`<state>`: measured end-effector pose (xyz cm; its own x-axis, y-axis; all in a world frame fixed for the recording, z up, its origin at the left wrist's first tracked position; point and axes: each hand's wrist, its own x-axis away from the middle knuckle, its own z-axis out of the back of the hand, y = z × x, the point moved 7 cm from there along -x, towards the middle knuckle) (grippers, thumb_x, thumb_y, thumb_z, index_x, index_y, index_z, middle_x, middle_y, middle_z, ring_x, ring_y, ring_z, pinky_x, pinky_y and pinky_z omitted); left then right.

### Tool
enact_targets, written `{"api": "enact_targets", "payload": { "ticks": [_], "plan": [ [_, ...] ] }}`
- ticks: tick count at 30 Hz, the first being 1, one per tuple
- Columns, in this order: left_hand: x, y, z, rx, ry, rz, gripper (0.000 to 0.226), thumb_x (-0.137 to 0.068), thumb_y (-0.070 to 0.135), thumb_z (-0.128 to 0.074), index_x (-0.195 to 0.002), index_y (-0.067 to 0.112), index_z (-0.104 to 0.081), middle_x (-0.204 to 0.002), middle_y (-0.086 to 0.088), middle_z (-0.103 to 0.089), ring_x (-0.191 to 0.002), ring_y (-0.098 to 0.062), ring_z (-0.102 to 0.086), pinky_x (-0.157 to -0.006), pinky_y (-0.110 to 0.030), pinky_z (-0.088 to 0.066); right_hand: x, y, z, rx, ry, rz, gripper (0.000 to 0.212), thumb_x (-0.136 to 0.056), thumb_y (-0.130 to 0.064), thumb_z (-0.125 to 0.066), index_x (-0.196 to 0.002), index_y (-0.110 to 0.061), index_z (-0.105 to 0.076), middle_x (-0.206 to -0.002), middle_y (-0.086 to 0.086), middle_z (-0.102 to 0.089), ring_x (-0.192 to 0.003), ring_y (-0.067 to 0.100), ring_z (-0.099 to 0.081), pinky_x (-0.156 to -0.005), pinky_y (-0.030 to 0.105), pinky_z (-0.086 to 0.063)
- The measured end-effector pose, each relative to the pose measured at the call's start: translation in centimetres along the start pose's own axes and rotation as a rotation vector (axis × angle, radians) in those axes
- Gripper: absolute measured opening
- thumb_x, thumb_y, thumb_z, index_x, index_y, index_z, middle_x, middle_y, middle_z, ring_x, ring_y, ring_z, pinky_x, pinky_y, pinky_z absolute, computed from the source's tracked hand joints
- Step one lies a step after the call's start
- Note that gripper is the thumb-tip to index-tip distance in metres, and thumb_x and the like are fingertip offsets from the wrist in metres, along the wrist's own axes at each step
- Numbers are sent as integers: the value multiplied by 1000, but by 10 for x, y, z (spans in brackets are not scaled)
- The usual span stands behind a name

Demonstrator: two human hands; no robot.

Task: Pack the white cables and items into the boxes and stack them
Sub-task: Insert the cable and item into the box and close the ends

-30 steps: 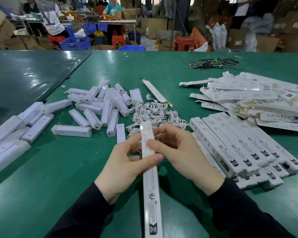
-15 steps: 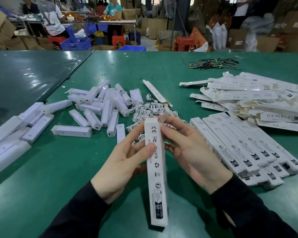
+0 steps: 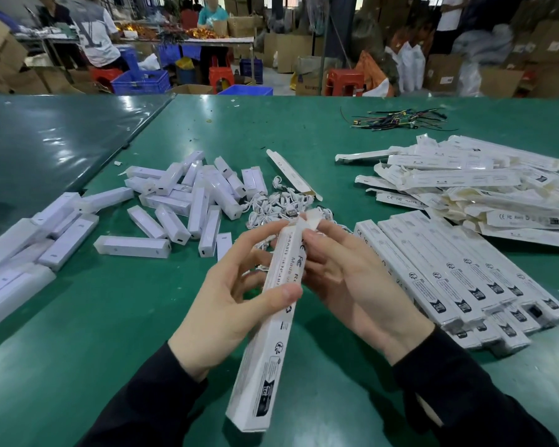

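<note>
A long white printed box (image 3: pixel 265 356) is tilted in front of me, its far end up. My left hand (image 3: pixel 226 304) grips its upper part, thumb across the printed face. My right hand (image 3: pixel 346 279) holds the top end, fingers at the raised end flap (image 3: pixel 310 222). Behind the hands lies a heap of white cables (image 3: pixel 278 208). White bar-shaped items (image 3: pixel 191 201) are scattered to the left. Packed boxes (image 3: pixel 459 279) lie stacked in rows at the right.
Flat unfolded boxes (image 3: pixel 475 188) are piled at the far right. One loose flat box (image 3: pixel 291 172) lies beyond the cables. Coloured wires (image 3: pixel 400 119) sit near the green table's (image 3: pixel 78 333) far edge. More white items (image 3: pixel 20 253) lie at the left. People work in the background.
The box has tilted so its bottom swings left and its top right. The end flap now stands open at my right fingertips.
</note>
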<state>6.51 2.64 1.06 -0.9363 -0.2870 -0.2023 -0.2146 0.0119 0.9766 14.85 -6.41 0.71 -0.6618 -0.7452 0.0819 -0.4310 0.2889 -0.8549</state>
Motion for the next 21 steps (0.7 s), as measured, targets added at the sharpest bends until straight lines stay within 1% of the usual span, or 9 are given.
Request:
{"api": "enact_targets", "payload": {
  "ticks": [2, 4, 7, 9, 12, 14, 16, 19, 21],
  "plan": [
    [1, -4, -6, 27, -85, 53, 73, -64, 26, -78, -129, 45, -52, -115, -9, -65, -86, -30, -70, -72, -40, -60, 1, -1, 0, -65, -12, -7, 61, -77, -16, -65, -135, -12, -47, -106, 19, -71, -82, 24, -62, -69, 27, -53],
    [4, -6, -13, 122, -179, 98, 70, -68, 21, -76, -123, 55, -50, -109, -8, -65, -73, -37, -68, -58, -46, -60, 2, -2, 1, -69, -17, 4, 57, -78, -15, -66, -132, -18, -49, -107, 23, -70, -82, 24, -60, -69, 29, -53],
    [6, -4, -14, 153, -204, 109, 67, -71, 20, -75, -119, 58, -48, -91, -8, -64, -49, -28, -58, -44, -36, -55, 1, -4, 3, -17, 16, 63, 40, -85, -9, -64, -123, -18, -53, -98, 18, -69, -74, 20, -63, -61, 26, -55],
    [5, -3, -11, 117, -182, 99, 67, -74, 19, -75, -124, 53, -44, -81, -1, -65, -43, -25, -52, -40, -32, -52, 1, -7, 4, 66, 55, 130, 32, -84, -12, -67, -114, -16, -57, -103, 18, -66, -76, 19, -65, -61, 25, -54],
    [4, -4, -11, 84, -153, 91, 67, -80, 10, -68, -130, 44, -40, -76, 3, -66, -40, -22, -47, -36, -27, -48, 2, -10, 4, 122, 78, 191, 40, -71, -18, -73, -108, -12, -60, -100, 18, -69, -79, 20, -69, -64, 27, -56],
    [3, -2, -12, 112, -141, 76, 66, -80, 5, -62, -134, 35, -36, -71, 3, -66, -38, -15, -51, -36, -22, -47, 2, -9, 8, 114, 120, 192, 41, -74, -12, -73, -112, -11, -57, -93, 16, -72, -74, 20, -70, -62, 26, -56],
    [2, -1, -13, 121, -132, 58, 64, -80, 2, -59, -133, 29, -36, -65, 6, -64, -39, -4, -51, -39, -16, -44, 2, -8, 12, 114, 155, 180, 32, -80, -2, -70, -108, -10, -57, -87, 15, -73, -70, 19, -70, -61, 24, -55],
    [1, -5, -12, 101, -105, 67, 63, -77, 1, -59, -131, 31, -41, -63, 5, -57, -40, -3, -43, -40, -15, -39, 2, -8, 11, 174, 131, 160, 8, -85, 0, -67, -87, -8, -69, -84, 12, -74, -71, 17, -70, -61, 22, -55],
    [1, -7, -12, 90, -103, 69, 65, -76, -1, -58, -131, 29, -42, -63, 7, -58, -43, -3, -44, -42, -14, -39, 2, -8, 8, 218, 97, 141, 9, -87, -2, -64, -86, -6, -72, -84, 12, -75, -73, 16, -69, -61, 22, -54]
  ]
}}
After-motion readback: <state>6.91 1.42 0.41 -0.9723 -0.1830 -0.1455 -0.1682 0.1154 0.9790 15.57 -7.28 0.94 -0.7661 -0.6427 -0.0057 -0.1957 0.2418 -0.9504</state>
